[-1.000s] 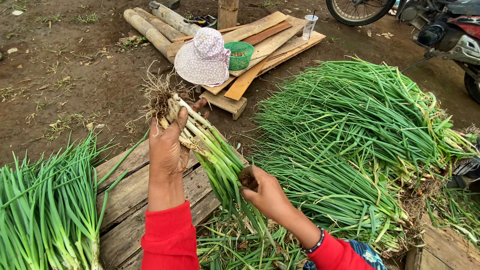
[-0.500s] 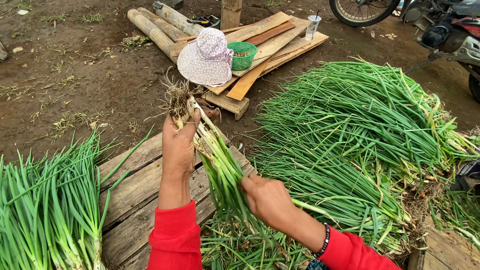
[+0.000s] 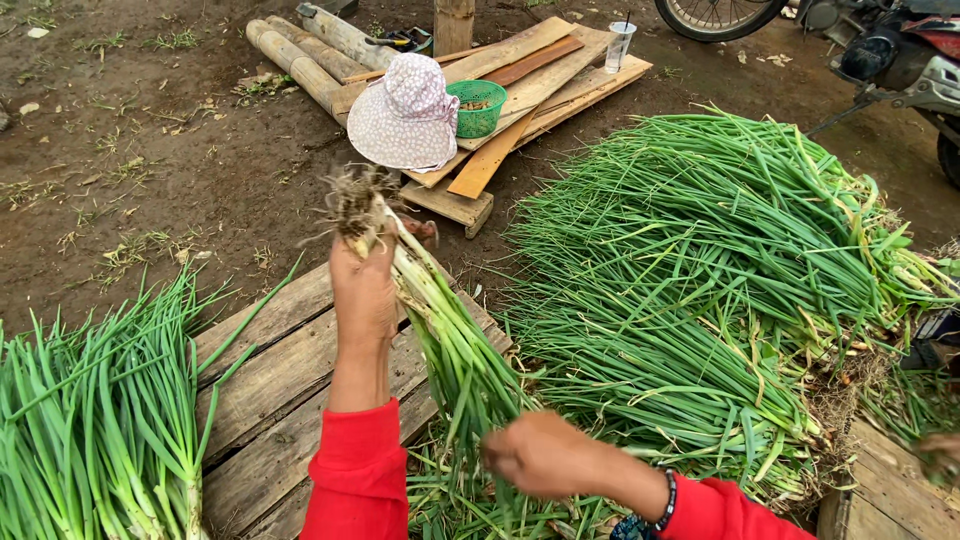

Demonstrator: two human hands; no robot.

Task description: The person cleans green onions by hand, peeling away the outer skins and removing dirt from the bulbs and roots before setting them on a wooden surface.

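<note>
A person in red sleeves grips a bunch of green onions (image 3: 450, 340) over a wooden pallet (image 3: 270, 400). The right hand (image 3: 540, 455), blurred and lowest in the frame, is closed around the green leaves of the bunch; a beaded bracelet (image 3: 665, 500) circles that wrist. The left hand (image 3: 362, 285) is clenched around the white stalks just below the roots (image 3: 355, 200), which stick up in a muddy tangle, so the bunch slants from upper left to lower right.

To the left, a tidy pile of onions (image 3: 100, 420) lies partly on the pallet, cut off by the frame edge. To the right, a much bigger heap of onions (image 3: 720, 280) spreads across the ground, its far side running out of view.

Beyond the bare dirt (image 3: 150, 150) lies a stack of loose planks (image 3: 520, 90) and bamboo poles (image 3: 310, 60). On it rest a pale patterned sun hat (image 3: 405, 115), a round green plastic basket (image 3: 478, 105) just behind the hat, and a clear plastic cup (image 3: 619, 45) with a straw. What the basket holds is hard to make out. At the top right, a motorbike (image 3: 880, 50) is only partly in frame.
</note>
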